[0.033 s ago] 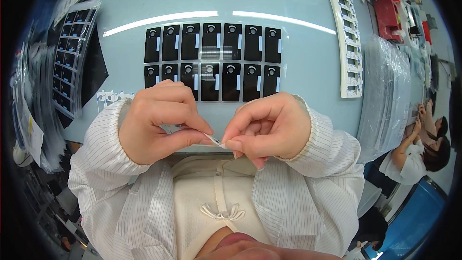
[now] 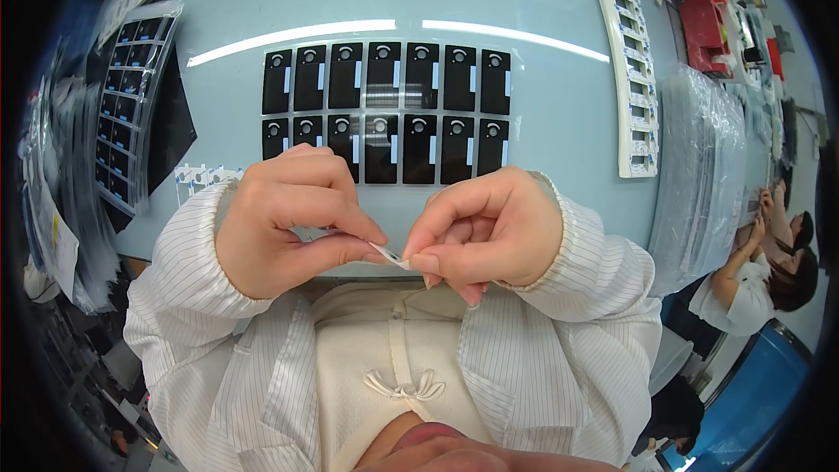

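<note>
Close to my chest, over the table's front edge, both hands meet at a small, thin white strip (image 2: 391, 255) that looks slightly bent. My left hand (image 2: 293, 218) pinches its left end between thumb and forefinger. At the other end, the thumb and forefinger of my right hand (image 2: 494, 232) are closed on it. My fingers cover much of the strip, so its full shape is hidden. Beyond my hands lies a sheet of black rectangular pieces (image 2: 419, 149) in two rows, each with a round hole and a pale blue tab. My hands hide part of the lower row.
White cut-out parts (image 2: 205, 177) lie by my left sleeve. Further left stands a tray of dark pieces (image 2: 122, 105) beside stacked clear plastic (image 2: 74, 201). A long white slotted strip (image 2: 627, 70), clear plastic sheets (image 2: 699, 166) and a red box (image 2: 702, 35) are right. Co-workers sit far right.
</note>
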The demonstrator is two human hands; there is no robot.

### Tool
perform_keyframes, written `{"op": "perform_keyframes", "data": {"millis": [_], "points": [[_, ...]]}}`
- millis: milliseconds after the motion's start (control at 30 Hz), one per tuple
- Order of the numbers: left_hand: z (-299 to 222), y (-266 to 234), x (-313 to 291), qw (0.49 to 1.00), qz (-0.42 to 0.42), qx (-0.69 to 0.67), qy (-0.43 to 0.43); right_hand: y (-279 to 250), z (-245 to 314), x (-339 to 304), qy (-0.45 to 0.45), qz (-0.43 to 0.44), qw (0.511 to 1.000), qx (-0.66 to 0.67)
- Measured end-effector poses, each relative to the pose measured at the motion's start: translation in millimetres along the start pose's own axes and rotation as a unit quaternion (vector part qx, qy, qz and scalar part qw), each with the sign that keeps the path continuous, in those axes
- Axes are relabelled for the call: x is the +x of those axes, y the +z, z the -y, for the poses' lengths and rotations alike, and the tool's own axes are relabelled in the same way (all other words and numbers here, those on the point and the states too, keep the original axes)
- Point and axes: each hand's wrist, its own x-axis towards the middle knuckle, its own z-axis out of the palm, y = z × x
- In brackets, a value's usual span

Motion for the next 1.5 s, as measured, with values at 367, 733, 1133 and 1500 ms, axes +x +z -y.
{"op": "perform_keyframes", "data": {"millis": [367,733,1133,1500], "points": [[0.8,-4.1,1.5,0.997,0.057,-0.037,-0.026,1.8,-14.6,1.5,-0.058,0.002,0.998,-0.033],[-3.5,-3.2,-0.4,0.989,0.047,-0.085,-0.11,8.0,-18.9,1.9,-0.284,-0.072,0.91,-0.294],[-7.5,1.8,-1.1,0.995,0.033,-0.057,-0.078,9.9,-23.1,4.4,-0.309,-0.1,0.89,-0.32],[-5.5,2.7,-3.9,0.998,0.041,-0.031,-0.039,8.4,-25.7,7.2,-0.274,-0.088,0.903,-0.32]]}}
